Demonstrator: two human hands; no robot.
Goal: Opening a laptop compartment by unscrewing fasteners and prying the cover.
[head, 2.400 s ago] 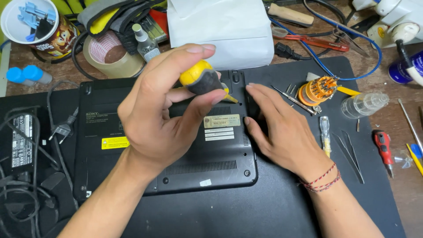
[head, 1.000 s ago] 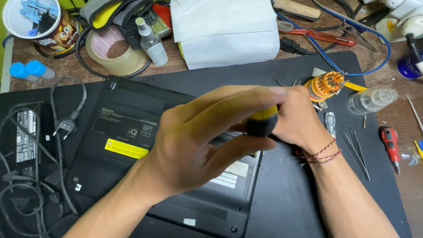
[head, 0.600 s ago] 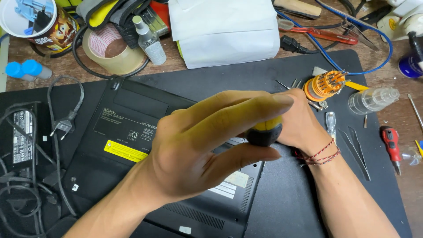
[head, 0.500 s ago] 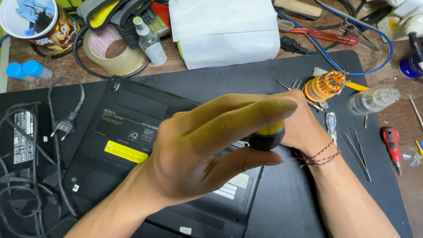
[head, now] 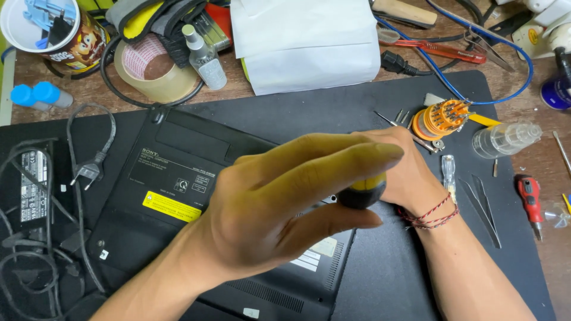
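A black laptop (head: 178,172) lies upside down and turned at an angle on a black mat (head: 386,101). My left hand (head: 279,208) reaches in from the lower left, its fingers shut around the yellow and black handle of a screwdriver (head: 363,191) that stands over the laptop's right side. My right hand (head: 413,175), with a red string bracelet on its wrist, rests just behind at the laptop's right edge. The left hand hides its fingers, and the screwdriver's tip is hidden too.
Right of the hands lie an orange bit holder (head: 440,116), a clear bottle (head: 505,137), tweezers (head: 482,205) and a red screwdriver (head: 528,193). Behind are a tape roll (head: 157,68), a small bottle (head: 205,56) and white folded paper (head: 303,41). A power adapter (head: 33,190) with its cable lies at the left.
The laptop has been turned at an angle, and both hands have shifted to its right side. Over the last second my left fingers have rolled slightly around the screwdriver handle.
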